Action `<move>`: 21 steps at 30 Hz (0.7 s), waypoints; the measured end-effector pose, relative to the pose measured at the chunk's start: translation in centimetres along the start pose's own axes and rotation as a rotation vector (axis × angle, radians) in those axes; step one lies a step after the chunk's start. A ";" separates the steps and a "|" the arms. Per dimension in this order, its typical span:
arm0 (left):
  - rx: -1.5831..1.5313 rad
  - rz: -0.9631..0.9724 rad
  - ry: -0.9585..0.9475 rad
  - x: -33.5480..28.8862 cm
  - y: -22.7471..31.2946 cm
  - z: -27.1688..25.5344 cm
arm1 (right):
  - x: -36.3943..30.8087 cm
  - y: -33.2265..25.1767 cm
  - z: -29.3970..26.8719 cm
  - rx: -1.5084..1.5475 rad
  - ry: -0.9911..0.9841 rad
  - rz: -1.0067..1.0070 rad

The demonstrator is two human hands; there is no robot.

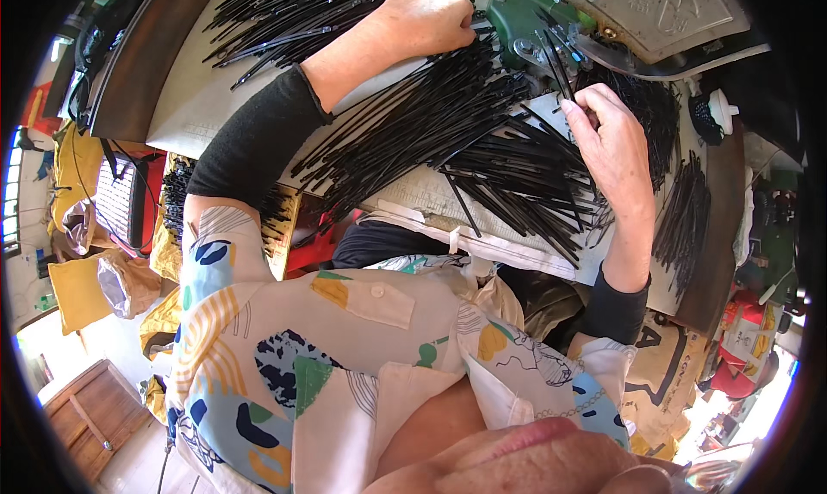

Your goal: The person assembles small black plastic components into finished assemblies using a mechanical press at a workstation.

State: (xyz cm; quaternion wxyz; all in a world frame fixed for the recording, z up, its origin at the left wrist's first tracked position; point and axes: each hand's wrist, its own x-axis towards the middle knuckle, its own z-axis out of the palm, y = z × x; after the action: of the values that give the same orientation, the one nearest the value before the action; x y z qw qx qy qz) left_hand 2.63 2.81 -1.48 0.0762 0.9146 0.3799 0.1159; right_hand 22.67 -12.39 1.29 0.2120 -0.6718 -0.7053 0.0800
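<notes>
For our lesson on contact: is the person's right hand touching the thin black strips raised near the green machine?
Touching: the head view shows the right hand pinching the thin black strips at their lower end.

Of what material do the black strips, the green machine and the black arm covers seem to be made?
Black strips: perhaps plastic, semi-gloss; light glints along them, though coated metal is possible. Green machine: probably painted metal, glossy, with bright highlights. Black arm covers: likely stretchy fabric, matte, hugging the forearms.
</notes>
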 end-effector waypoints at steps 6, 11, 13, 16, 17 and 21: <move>0.024 -0.030 -0.006 0.2 0.3 0.1 | 0.1 0.4 0.8 0.354 -0.158 0.127; -0.068 0.001 -0.051 0.6 -0.1 0.1 | 0.3 0.5 0.9 0.581 -0.222 0.179; -0.141 -0.005 -0.090 1.1 -0.6 0.0 | 0.4 0.8 0.9 0.574 -0.230 0.194; -0.245 -0.013 -0.125 1.1 -0.8 -0.2 | 0.4 0.8 1.0 0.652 -0.213 0.197; -0.277 -0.017 -0.121 1.1 -0.7 -0.4 | 0.4 0.9 1.1 0.651 -0.209 0.201; -0.605 -0.031 -0.217 1.5 -0.9 -0.8 | 0.3 1.1 1.6 0.847 -0.300 0.264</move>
State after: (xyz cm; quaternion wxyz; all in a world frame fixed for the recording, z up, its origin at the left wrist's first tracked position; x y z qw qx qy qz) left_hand 2.84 4.56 -0.72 0.3862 0.8517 0.3317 0.1242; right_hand 23.01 -11.71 -0.50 0.3513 -0.5913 -0.5417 0.4832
